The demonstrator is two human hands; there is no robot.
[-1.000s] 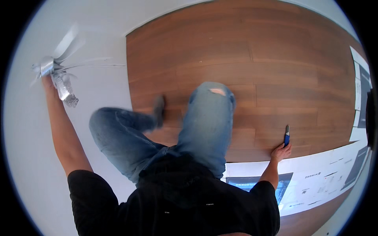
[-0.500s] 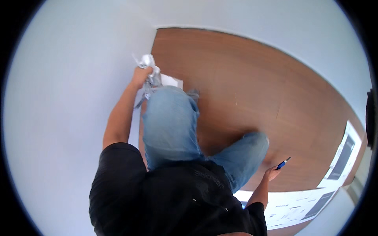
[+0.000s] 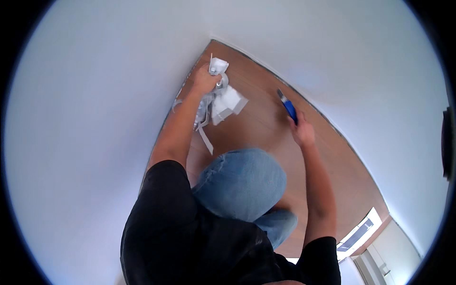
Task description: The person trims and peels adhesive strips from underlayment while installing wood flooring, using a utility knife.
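Observation:
My left hand (image 3: 205, 80) is closed around a bunch of crumpled white scraps (image 3: 230, 100), near the far corner of the floor. Some pieces look like stiff paper, others like thin, shiny strips, and a long one dangles toward my knee. In my right hand (image 3: 303, 132) is a blue utility knife (image 3: 289, 110) with its blade out, pointing away from me and slightly left. The knife is held above the floor by the right-hand wall, apart from the scraps.
Brown wood-look flooring (image 3: 259, 107) narrows to a corner between a pale left wall (image 3: 85, 118) and a right wall (image 3: 342, 71). My bent knee (image 3: 242, 183) is between my arms. Printed white sheets (image 3: 358, 235) lie at the lower right, by a doorway-like area.
My right hand has swung the knife forward from low at my right side. My left hand has shifted right and slightly forward with the scraps, and my view has turned toward the corner.

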